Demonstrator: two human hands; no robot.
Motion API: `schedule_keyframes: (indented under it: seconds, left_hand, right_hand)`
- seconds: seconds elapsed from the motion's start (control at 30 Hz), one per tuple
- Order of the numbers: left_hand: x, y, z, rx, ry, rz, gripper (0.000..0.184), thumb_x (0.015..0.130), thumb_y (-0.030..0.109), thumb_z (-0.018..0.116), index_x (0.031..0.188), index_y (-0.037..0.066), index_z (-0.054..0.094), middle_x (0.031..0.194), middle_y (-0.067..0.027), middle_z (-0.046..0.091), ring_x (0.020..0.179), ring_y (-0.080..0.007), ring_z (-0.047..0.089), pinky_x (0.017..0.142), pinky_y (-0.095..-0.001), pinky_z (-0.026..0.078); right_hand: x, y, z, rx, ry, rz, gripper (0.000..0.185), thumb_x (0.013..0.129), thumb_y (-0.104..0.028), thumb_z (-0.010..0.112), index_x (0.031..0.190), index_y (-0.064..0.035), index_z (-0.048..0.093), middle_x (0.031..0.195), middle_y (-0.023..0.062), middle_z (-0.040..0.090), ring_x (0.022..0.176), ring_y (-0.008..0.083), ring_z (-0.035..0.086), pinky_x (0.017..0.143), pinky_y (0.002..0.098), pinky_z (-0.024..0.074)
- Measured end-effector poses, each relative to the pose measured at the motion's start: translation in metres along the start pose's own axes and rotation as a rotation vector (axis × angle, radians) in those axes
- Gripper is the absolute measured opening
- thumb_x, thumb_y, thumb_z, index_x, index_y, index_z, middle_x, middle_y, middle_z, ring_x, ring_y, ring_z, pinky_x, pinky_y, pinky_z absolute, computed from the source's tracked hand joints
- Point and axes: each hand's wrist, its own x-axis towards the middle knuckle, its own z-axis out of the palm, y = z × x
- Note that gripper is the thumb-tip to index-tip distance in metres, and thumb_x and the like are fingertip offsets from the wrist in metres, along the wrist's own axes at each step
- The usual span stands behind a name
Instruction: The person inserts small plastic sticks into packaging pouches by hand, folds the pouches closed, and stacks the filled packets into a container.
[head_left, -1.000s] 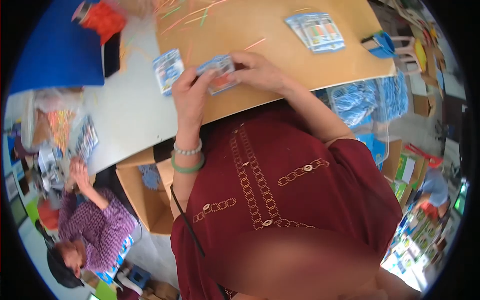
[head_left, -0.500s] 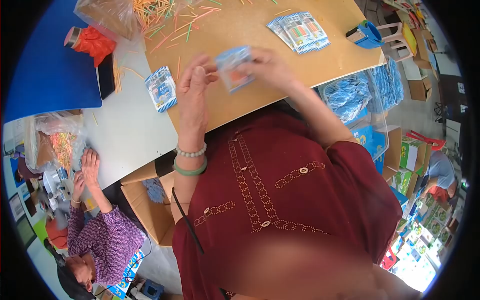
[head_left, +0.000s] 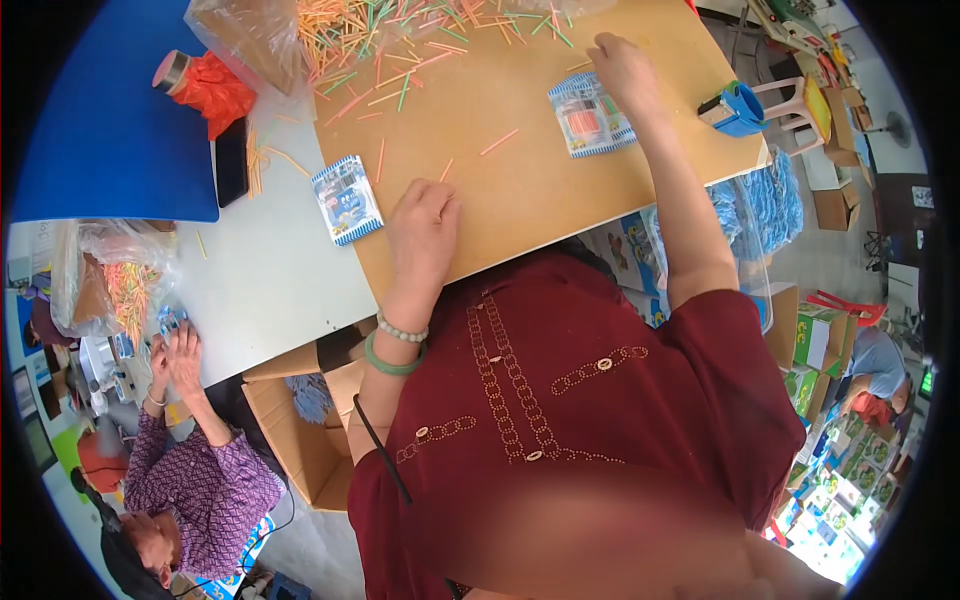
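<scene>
My left hand (head_left: 423, 228), with a beaded bracelet and a green bangle at the wrist, rests on the tan tabletop (head_left: 510, 215). Its fingers are curled beside a short pink stick (head_left: 446, 170); whether they pinch anything is hidden. Over a pile of blue-and-white printed packets (head_left: 585, 128) reaches my right hand (head_left: 627, 78). Its fingers are bent, their tips close to a yellowish stick (head_left: 579, 66), and I cannot make out what is in them. Another pink stick (head_left: 499, 142) lies between the hands. A single packet (head_left: 348, 200) sits left of my left hand.
Colourful loose sticks (head_left: 400, 45) heap at the back beside a clear plastic bag (head_left: 245, 40). A phone (head_left: 232, 162) and a red-wrapped jar (head_left: 205, 88) stand left. A blue holder (head_left: 737, 108) is at the right edge. A co-worker's hands (head_left: 180, 360) work at far left.
The packet held between my hands is out of them, and a packet lies on the right pile. My right hand has moved up and right; my left has lowered to the tabletop.
</scene>
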Motion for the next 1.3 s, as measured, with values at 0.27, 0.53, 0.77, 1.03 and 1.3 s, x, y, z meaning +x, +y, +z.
schedule_keyframes:
  seconds: [0.27, 0.53, 0.77, 1.03, 1.3]
  left_hand:
    - [0.004, -0.002, -0.010, 0.499, -0.054, -0.234, 0.034, 0.080, 0.022, 0.068, 0.098, -0.001, 0.050, 0.074, -0.0188, 0.063, 0.070, -0.0343, 0.063, 0.058, -0.0420, 0.049]
    - [0.036, -0.001, -0.007, 0.461, -0.167, -0.196, 0.030, 0.080, 0.022, 0.067, 0.090, 0.000, 0.049, 0.072, -0.0197, 0.064, 0.068, -0.0365, 0.064, 0.058, -0.0427, 0.051]
    - [0.072, -0.035, 0.019, 0.407, -0.056, -0.129, 0.025, 0.084, 0.019, 0.062, 0.092, -0.002, 0.052, 0.069, -0.0205, 0.062, 0.071, -0.0368, 0.064, 0.062, -0.0436, 0.050]
    - [0.035, -0.024, -0.047, 0.086, 0.230, -0.171, 0.022, 0.078, 0.008, 0.061, 0.099, -0.001, 0.060, 0.100, -0.0182, 0.058, 0.092, -0.0367, 0.058, 0.076, -0.0438, 0.048]
    - [0.015, -0.027, -0.044, 0.746, 0.131, -0.066, 0.008, 0.068, 0.005, 0.064, 0.074, 0.000, 0.064, 0.085, -0.0126, 0.052, 0.083, -0.0302, 0.055, 0.068, -0.0421, 0.043]
  right_hand:
    - [0.079, -0.048, 0.070, -0.210, -0.254, 0.025, 0.040, 0.089, -0.033, 0.048, 0.117, -0.0065, 0.057, 0.120, 0.0155, 0.056, 0.112, 0.0325, 0.056, 0.092, 0.0446, 0.0443]
    - [0.051, -0.136, 0.100, -0.167, -0.173, -0.242, 0.029, 0.084, -0.010, 0.048, 0.110, -0.0040, 0.060, 0.117, 0.0170, 0.057, 0.103, 0.0298, 0.060, 0.083, 0.0394, 0.0511]
    - [0.052, -0.163, 0.116, 0.417, -0.184, -0.714, 0.028, 0.087, -0.020, 0.052, 0.110, -0.0061, 0.060, 0.113, 0.0142, 0.059, 0.101, 0.0308, 0.059, 0.085, 0.0373, 0.0485]
    - [-0.047, -0.132, 0.020, 0.180, -0.475, -0.672, 0.028, 0.082, -0.019, 0.060, 0.105, -0.0047, 0.055, 0.104, 0.0149, 0.057, 0.092, 0.0328, 0.058, 0.076, 0.0421, 0.0469]
    - [-0.065, -0.106, 0.056, 0.187, -0.268, -0.727, 0.016, 0.083, -0.018, 0.060, 0.089, -0.0055, 0.053, 0.091, 0.0136, 0.055, 0.082, 0.0327, 0.058, 0.069, 0.0428, 0.0478]
